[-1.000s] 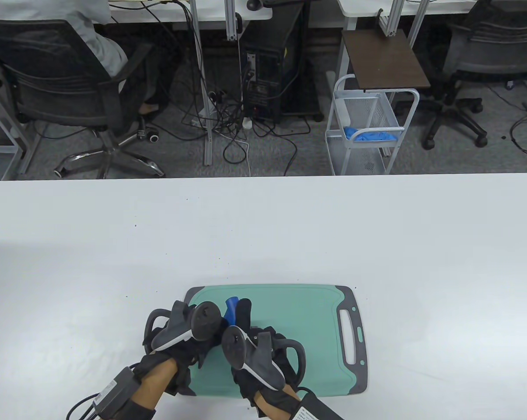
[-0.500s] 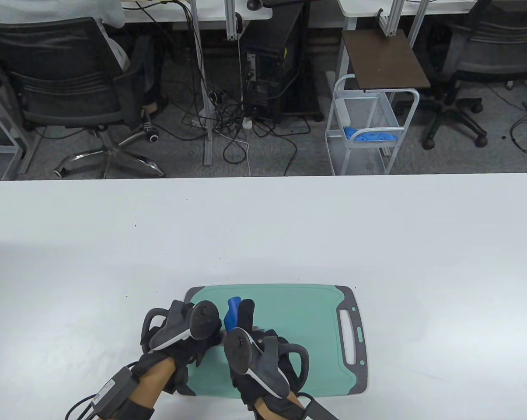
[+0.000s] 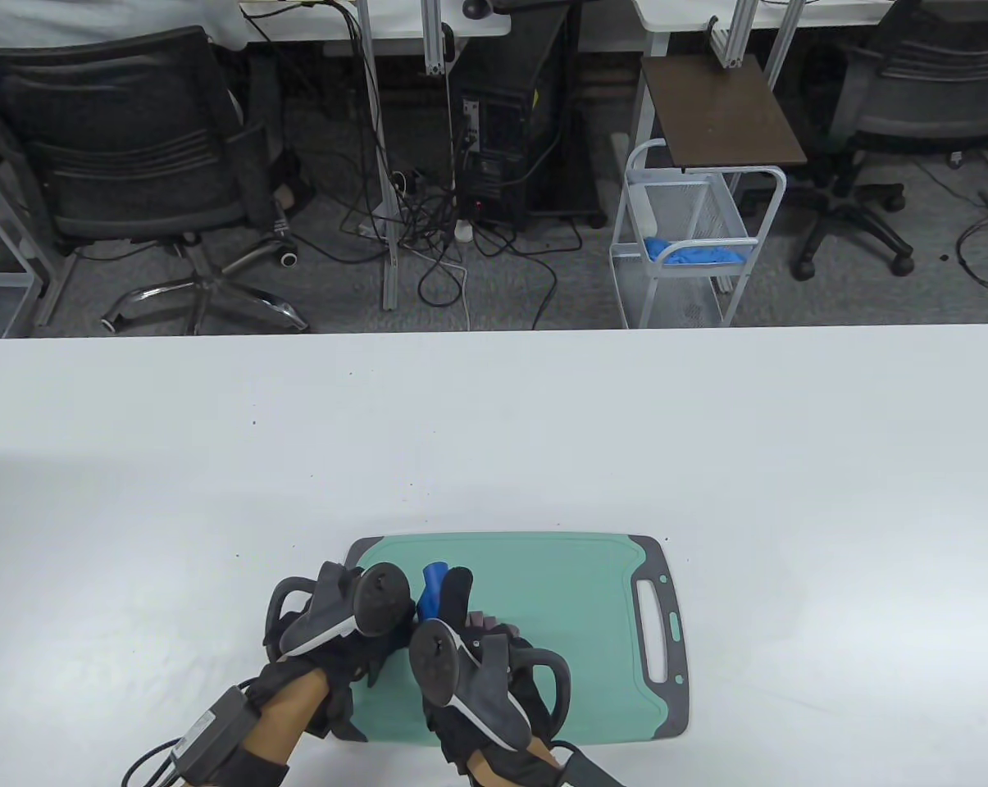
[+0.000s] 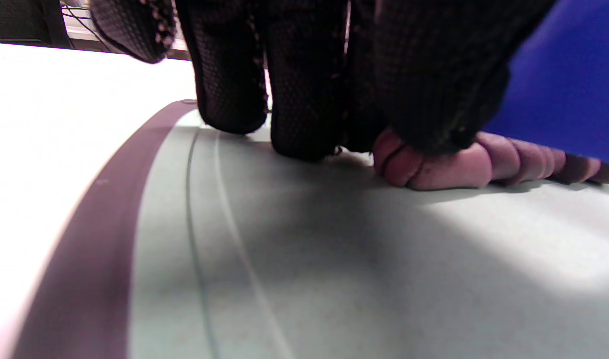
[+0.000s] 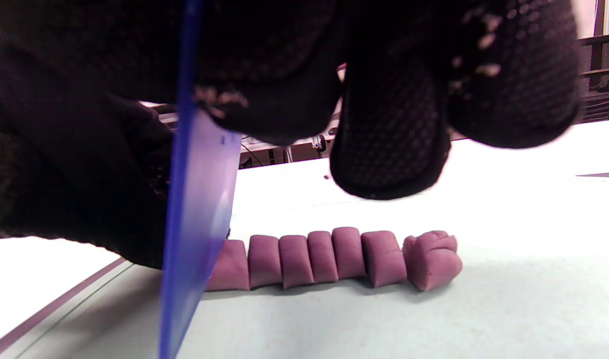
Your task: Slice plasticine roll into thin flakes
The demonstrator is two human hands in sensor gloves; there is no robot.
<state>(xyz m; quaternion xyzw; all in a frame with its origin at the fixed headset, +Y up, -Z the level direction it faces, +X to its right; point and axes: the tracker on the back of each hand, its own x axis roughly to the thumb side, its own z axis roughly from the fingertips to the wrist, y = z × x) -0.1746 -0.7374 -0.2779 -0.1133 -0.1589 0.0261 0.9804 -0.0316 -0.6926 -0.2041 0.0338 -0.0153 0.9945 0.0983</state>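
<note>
A purple plasticine roll (image 5: 329, 259) lies on the teal cutting board (image 3: 575, 590), cut into several thick slices that still sit in a row. My right hand (image 3: 469, 656) grips a blue plastic knife (image 5: 197, 224), blade edge down at the left end of the slices. The knife's tip shows in the table view (image 3: 433, 584). My left hand (image 3: 354, 623) holds down the uncut end of the roll (image 4: 449, 167), with its fingertips (image 4: 294, 129) on the board. The trackers hide most of the roll in the table view.
The board (image 4: 334, 279) has a dark grey rim and a handle slot (image 3: 652, 631) at its right end. It lies near the front edge of the white table (image 3: 494, 426). Chairs, cables and a wire cart stand beyond the far edge.
My right hand with the knife has shifted slightly left, closer to my left hand. My left hand has stayed on the roll.
</note>
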